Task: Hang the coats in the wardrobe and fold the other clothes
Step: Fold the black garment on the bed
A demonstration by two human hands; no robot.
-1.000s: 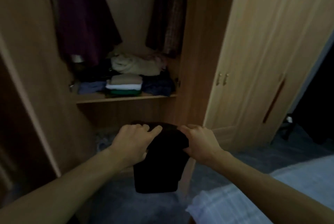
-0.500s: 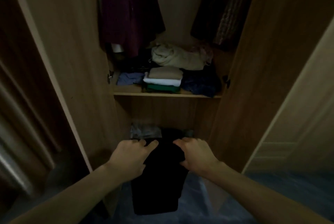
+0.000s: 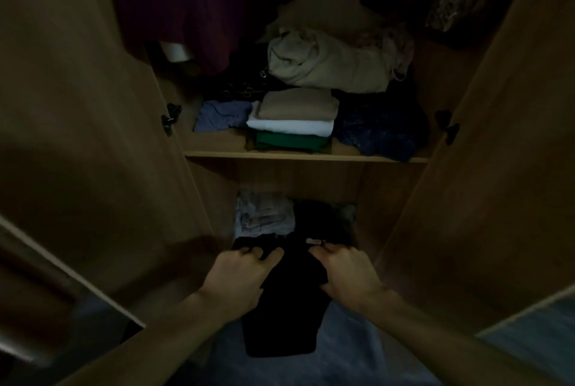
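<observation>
Wardrobe [image 3: 77, 105] doors flank | both hands' fingers [image 3: 273, 253] grasp black folded garment [image 3: 286, 317] | shelf [image 3: 305, 156] stack above (dim)

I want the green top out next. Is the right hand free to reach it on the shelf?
Probably not yet: the right hand grips the black garment with the left hand, and the green top lies under two folded pieces.
</observation>
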